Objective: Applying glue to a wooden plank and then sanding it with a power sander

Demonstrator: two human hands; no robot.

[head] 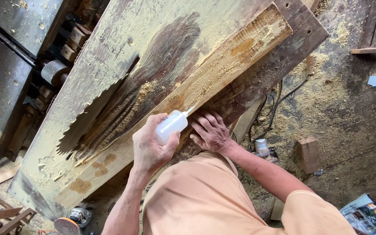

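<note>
My left hand [149, 146] is closed around a white plastic squeeze bottle [169, 126], tilted so its thin nozzle touches the edge of a long pale plank [223, 65] dusted with sawdust. My right hand [210, 130] lies flat, fingers spread, on the dark board [257, 82] just under that plank, right beside the nozzle. The plank runs diagonally from lower left to upper right across a wide worn bench top [109, 39].
A dark toothed saw blade [88, 117] lies on the bench left of the plank. A grey machine [5, 65] stands at far left. On the sawdust floor are a sander [72, 219], a small power tool [262, 148] with a cable, a wood block [310, 154] and a magazine [366, 215].
</note>
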